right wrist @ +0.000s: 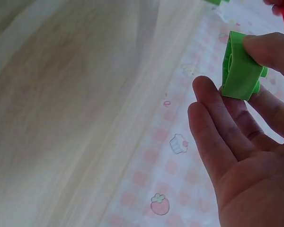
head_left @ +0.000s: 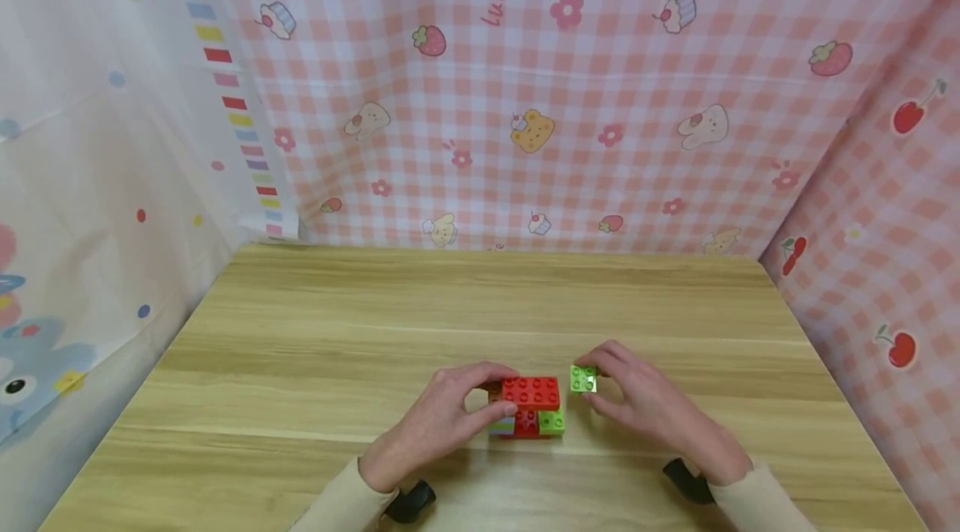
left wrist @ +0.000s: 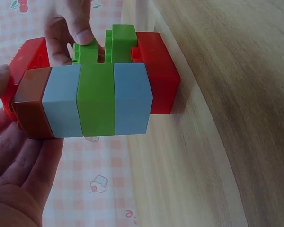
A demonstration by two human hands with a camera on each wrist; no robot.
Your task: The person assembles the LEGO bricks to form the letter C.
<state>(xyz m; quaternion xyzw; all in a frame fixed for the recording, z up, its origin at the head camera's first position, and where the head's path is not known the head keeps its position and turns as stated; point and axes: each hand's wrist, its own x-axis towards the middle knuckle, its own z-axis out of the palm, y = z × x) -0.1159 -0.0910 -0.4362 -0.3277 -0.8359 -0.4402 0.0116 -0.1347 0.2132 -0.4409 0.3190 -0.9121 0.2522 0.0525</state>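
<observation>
My left hand (head_left: 450,411) grips the upper part of a toy brick structure (head_left: 531,392), thumb near and fingers on the far side. A red brick (left wrist: 156,71) forms its base. From it rises a column of a blue brick (left wrist: 131,97), a green brick (left wrist: 97,99), another blue one and a brown brick (left wrist: 34,101), with a red brick (head_left: 531,391) on top jutting to the right. One more green brick (head_left: 552,422) sits on the base's right end. Just right of the structure, my right hand (head_left: 648,407) pinches a loose green brick (right wrist: 242,68), studs up, between thumb and fingers.
Both hands work over a wooden table (head_left: 337,315) near its front. A pink checked curtain (head_left: 480,82) hangs behind it, with further printed cloth on the left and right sides. Dark straps (head_left: 411,502) show by the wrists.
</observation>
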